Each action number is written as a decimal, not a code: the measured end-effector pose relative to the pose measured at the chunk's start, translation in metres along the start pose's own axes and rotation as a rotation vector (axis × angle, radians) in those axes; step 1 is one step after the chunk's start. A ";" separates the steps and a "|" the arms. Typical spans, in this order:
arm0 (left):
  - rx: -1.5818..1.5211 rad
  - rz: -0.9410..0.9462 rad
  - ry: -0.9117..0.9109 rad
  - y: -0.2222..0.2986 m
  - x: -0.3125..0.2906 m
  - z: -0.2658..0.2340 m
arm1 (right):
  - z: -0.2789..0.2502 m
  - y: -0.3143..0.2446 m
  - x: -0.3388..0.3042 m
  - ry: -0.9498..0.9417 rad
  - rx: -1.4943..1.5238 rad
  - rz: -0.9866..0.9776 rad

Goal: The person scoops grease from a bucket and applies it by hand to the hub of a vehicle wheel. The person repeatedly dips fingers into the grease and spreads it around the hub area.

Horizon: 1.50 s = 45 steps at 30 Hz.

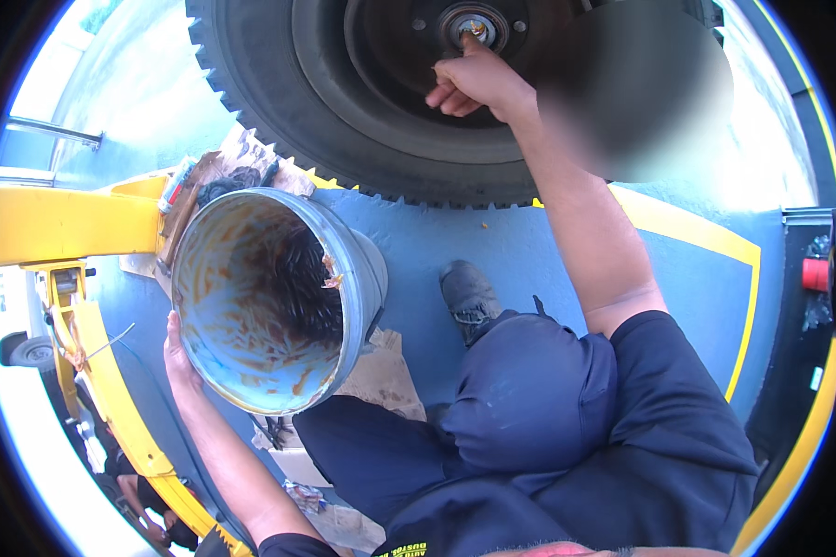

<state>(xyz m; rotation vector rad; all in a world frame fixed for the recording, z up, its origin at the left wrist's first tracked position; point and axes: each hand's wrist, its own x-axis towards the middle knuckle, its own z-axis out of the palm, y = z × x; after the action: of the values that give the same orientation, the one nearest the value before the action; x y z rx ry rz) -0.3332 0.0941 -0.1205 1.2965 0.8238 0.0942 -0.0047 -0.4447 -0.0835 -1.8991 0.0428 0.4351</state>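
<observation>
My left hand [178, 351] grips the outer left side of a blue-grey bucket [366, 269]; its thumb shows along the wall and the other fingers are hidden. The bucket tilts its mouth toward me, with amber grease smeared inside and a dark mass deep within. A lump of grease clings to its right rim. My right hand [474, 82] reaches up to a large wheel with a knobbly tire [279, 102]. Its index finger presses into the greasy hub [476, 28], while the other fingers are loosely bent and hold nothing I can see.
A yellow lift arm [65, 226] stands at the left, by the bucket. Cardboard [385, 376] lies on the blue floor beneath the bucket. My boot [469, 297] is below the tire. Another person [153, 511] is at the lower left. A blurred patch hides the upper right.
</observation>
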 end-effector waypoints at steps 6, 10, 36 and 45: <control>0.007 -0.027 0.014 0.000 0.006 -0.018 | 0.021 0.003 0.026 -0.089 0.776 -0.121; -0.017 -0.030 -0.013 -0.002 0.005 -0.012 | 0.020 0.005 0.047 -0.149 1.264 -0.240; 0.103 0.023 0.076 0.000 -0.003 0.003 | -0.026 0.058 -0.079 0.040 0.436 -0.258; -0.043 0.033 0.005 -0.008 -0.002 -0.009 | 0.008 0.024 -0.126 -0.469 -0.135 -0.396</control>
<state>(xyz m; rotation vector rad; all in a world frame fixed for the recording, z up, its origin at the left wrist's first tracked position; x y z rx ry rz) -0.3426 0.0981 -0.1271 1.2704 0.8006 0.1411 -0.1295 -0.4683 -0.0676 -1.8336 -0.6749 0.6068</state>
